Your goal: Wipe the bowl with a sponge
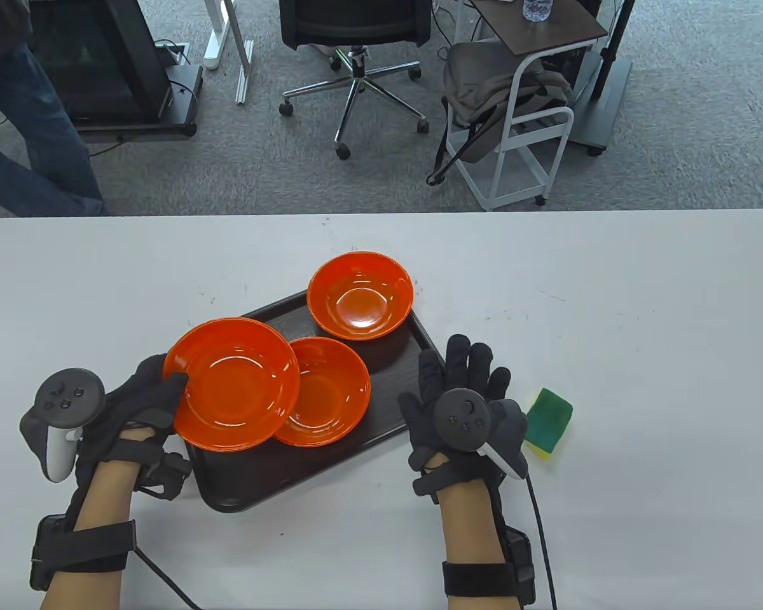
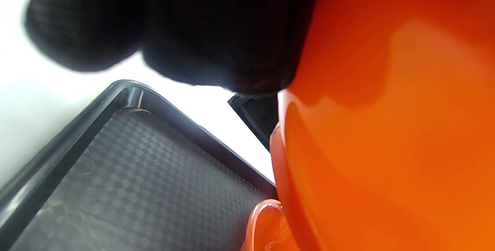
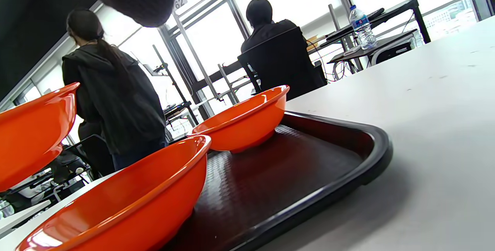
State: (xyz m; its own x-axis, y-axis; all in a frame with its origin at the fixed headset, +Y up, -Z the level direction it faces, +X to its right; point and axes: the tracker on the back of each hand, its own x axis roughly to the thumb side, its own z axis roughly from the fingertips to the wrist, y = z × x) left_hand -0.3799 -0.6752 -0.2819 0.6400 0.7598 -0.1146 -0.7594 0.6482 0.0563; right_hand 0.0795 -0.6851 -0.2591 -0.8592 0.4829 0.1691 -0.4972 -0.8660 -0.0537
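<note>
Three bowls, and my left hand grips the lifted bowl at lower left. My right hand lies flat and empty; the sponge sits just right of it, so I should grab that while holding the rim steady.

Three bowls on tray — sponge right of tray, on table.

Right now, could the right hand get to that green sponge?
Probably yes: the right hand is open, holds nothing, and the sponge lies on bare table right beside it, nothing between.
</note>
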